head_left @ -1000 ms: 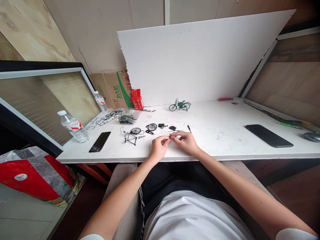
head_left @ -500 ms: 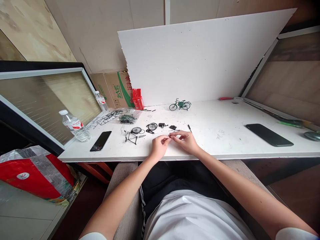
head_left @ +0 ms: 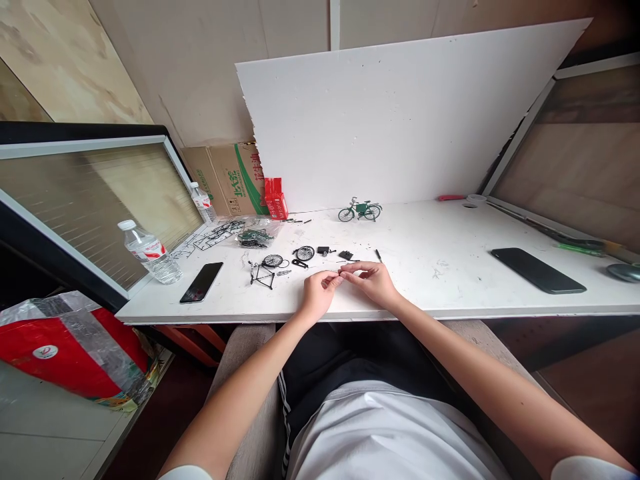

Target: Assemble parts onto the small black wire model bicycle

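Note:
My left hand (head_left: 319,291) and my right hand (head_left: 371,283) meet fingertip to fingertip above the front part of the white table. Both are closed in a pinch, and whatever lies between the fingers is too small and hidden to name. Left of them lie a black model bicycle frame (head_left: 262,275) and two spoked wheels, one wheel (head_left: 304,253) farther back. Small black parts (head_left: 345,255) are spread just beyond my fingers. A finished-looking green model bicycle (head_left: 359,210) stands upright toward the back.
On the left are a phone (head_left: 201,282), a water bottle (head_left: 150,251), a bag of parts (head_left: 257,235) and a red box (head_left: 276,198). A dark phone-shaped slab (head_left: 539,270) and a mouse (head_left: 624,271) lie right. A white board (head_left: 410,120) leans at the back.
Almost nothing differs. Both hands keep their pinch in the same place, with at most a slight shift of the fingers.

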